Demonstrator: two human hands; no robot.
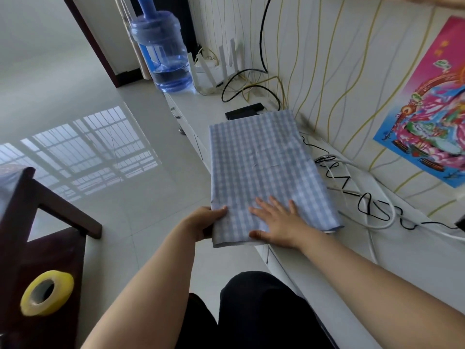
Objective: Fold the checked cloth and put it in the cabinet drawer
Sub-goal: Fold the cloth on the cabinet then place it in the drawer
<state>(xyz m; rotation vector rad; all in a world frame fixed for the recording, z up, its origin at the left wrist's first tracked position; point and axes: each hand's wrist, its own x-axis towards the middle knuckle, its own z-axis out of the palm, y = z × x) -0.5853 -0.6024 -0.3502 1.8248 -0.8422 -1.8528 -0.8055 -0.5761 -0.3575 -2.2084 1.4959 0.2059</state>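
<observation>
Blue-white checked cloth point(264, 170) under my fingers: right hand point(276, 226) flat, fingers straight, pressing near end; left hand point(205, 224) pinches near-left corner. Cloth lies folded lengthwise on white cabinet point(327, 285) top, overhanging front edge. Cables point(364, 205) just beside, toward wall.

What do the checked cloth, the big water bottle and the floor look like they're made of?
Checked cloth: thin woven fabric, probably cotton, matte; it lies flat with soft creases. Water bottle: clear blue-tinted plastic, seemingly rigid; the water level shows through. Floor: glossy pale tile, likely ceramic; grout lines show and it mirrors a window grid.
</observation>
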